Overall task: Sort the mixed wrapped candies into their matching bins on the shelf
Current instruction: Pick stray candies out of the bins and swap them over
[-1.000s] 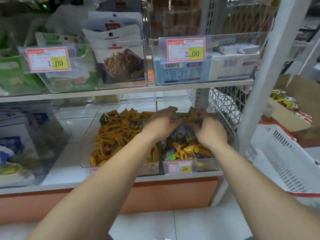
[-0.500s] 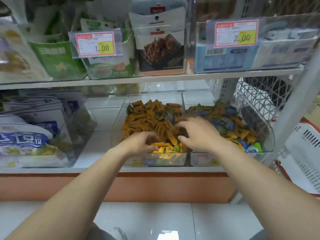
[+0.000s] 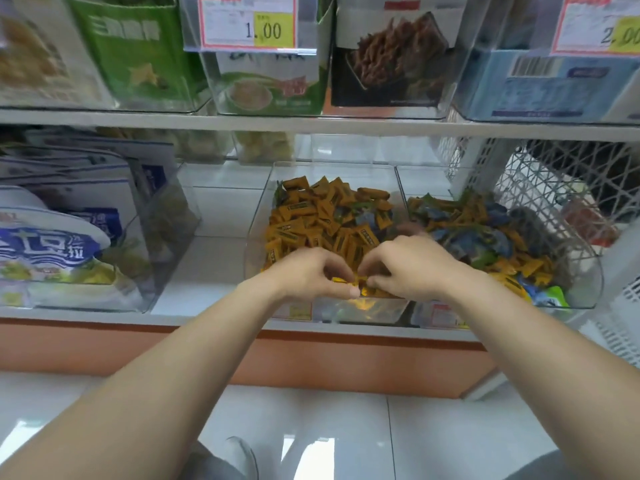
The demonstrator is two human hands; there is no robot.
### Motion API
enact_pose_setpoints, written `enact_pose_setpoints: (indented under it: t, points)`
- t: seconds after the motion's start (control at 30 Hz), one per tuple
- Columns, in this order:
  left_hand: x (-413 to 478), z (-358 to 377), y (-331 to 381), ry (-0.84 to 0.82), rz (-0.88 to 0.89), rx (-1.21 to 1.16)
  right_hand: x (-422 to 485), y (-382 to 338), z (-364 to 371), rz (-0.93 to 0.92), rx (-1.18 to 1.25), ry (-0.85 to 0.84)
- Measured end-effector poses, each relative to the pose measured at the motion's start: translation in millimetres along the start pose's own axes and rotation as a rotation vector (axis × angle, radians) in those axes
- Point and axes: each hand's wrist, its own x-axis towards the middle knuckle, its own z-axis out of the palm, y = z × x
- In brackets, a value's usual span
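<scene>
My left hand (image 3: 311, 275) and right hand (image 3: 412, 268) both pinch yellow candies (image 3: 349, 282) low in the frame's middle, at the front of the orange bin (image 3: 263, 209), fingers curled nearly closed.

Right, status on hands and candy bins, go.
Left hand and right hand both pinching yellow candies at front of orange-candy bin. Right-side bin mixed: orange, blue, green. Nothing blocking.
</scene>
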Motion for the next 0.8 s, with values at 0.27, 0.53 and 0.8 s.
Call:
enact_pose_setpoints:
  t: [0.27, 0.53, 0.8]
  points:
    - [-0.6, -23.0, -21.0, 0.260, -0.167, 0.463, 13.7, -24.2, 5.5, -0.058, 0.395, -0.203]
    - [-21.0, -16.0, -17.7, 0.216, -0.014, 0.137, 29.2, -27.4, 10.8, 0.097, 0.337, -0.426]
    - [-41.7, -11.7, -2.7, 0.048, -0.034, 0.072, 34.8, -35.3, 11.7, 0.103, 0.233, -0.547]
